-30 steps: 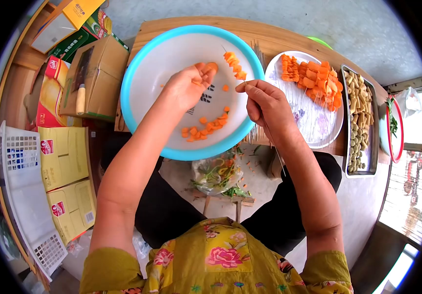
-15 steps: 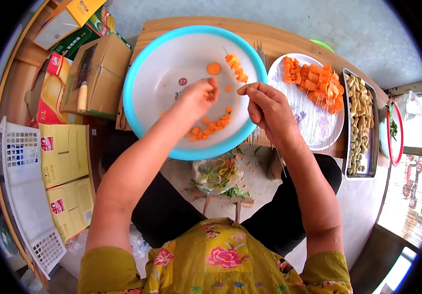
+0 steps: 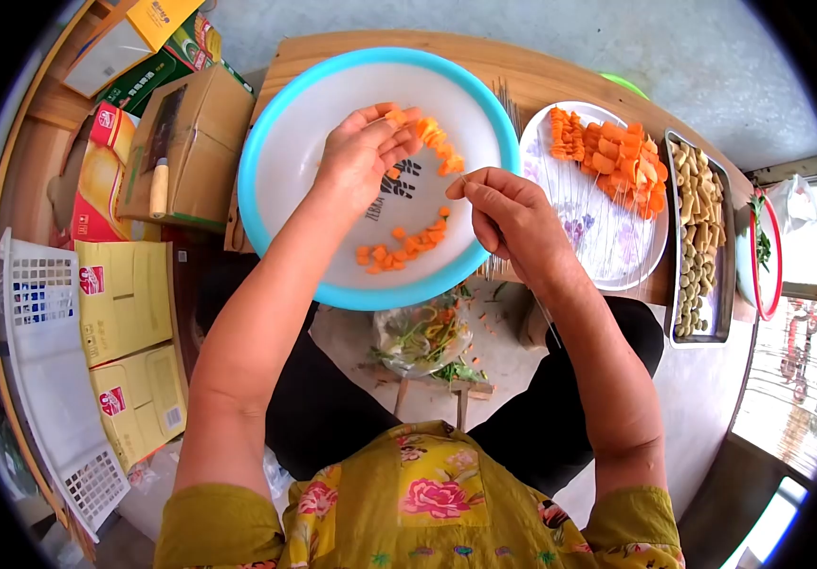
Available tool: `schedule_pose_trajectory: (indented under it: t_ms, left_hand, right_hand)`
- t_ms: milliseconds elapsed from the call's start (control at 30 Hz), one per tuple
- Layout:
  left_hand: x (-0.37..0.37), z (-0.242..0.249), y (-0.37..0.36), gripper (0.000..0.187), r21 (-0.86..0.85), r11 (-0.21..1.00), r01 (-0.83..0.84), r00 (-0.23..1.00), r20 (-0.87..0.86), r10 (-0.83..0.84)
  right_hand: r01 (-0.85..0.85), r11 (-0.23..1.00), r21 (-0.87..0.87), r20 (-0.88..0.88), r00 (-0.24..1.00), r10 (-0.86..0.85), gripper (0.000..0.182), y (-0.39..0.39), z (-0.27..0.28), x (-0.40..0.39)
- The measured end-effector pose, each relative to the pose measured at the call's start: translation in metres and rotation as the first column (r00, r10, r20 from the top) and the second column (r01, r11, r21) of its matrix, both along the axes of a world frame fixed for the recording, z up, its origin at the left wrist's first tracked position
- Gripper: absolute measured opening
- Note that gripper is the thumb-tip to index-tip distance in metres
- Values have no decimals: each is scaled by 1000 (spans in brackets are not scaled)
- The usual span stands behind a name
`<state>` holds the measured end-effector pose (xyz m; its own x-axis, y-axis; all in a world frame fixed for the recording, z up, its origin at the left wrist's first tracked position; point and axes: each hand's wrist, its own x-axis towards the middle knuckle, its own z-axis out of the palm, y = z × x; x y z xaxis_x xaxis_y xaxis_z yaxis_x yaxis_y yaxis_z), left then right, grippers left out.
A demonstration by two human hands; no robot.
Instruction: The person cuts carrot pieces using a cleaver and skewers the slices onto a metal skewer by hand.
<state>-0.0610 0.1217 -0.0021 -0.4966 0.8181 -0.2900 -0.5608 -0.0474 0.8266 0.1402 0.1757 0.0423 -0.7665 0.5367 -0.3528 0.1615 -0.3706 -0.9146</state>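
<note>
Over the wide basin with a blue rim [image 3: 253,190], my right hand [image 3: 513,213] pinches a thin metal skewer [image 3: 463,178]. Several orange carrot pieces [image 3: 439,147] are threaded on its upper part. My left hand [image 3: 363,152] is at the skewer's far end, its fingers closed on a carrot slice [image 3: 397,117]; whether the tip has pierced that slice is hidden. Small carrot bits [image 3: 399,251] lie on the basin's floor below both hands. Right of the basin, a white plate [image 3: 584,261] holds finished-looking carrot skewers [image 3: 617,161].
Bare skewers [image 3: 505,104] lie between basin and plate. A metal tray [image 3: 674,313] of pale food pieces stands at the table's right end. On the left, a knife [image 3: 160,185] rests on a cardboard box [image 3: 209,142]. A plastic bag of trimmings [image 3: 418,337] sits below the basin.
My left hand has moved up to the skewer's far end. The round slice that lay in the basin no longer shows there. The skewer has tilted leftward, and my right hand has shifted slightly down.
</note>
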Motion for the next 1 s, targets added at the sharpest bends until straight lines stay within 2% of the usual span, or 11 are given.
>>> schedule_pose_trajectory:
  t_ms: [200, 533, 733, 800, 933, 1000]
  left_hand:
    - [1, 5, -2, 12, -8, 1000, -20, 999, -46, 20]
    - [2, 3, 0, 10, -14, 1000, -15, 995, -98, 14]
    - [6, 3, -1, 7, 25, 1000, -5, 968, -250, 11]
    - [11, 3, -1, 7, -20, 999, 42, 932, -361, -47]
    - [14, 2, 0, 8, -31, 997, 75, 928, -365, -81]
    - [14, 2, 1, 13, 47, 994, 98, 945, -318, -78]
  right_hand:
    - [-36, 998, 45, 40, 999, 34, 21, -5, -1, -2]
    - [-14, 997, 78, 69, 998, 9, 20, -5, -1, -2]
    - [-10, 996, 83, 56, 998, 6, 20, -4, -3, -1]
    - [-5, 996, 91, 46, 999, 1, 20, -3, -3, -1]
    - [10, 989, 145, 65, 998, -20, 20, -3, 0, -1]
    - [20, 989, 144, 60, 998, -29, 19, -3, -1, -1]
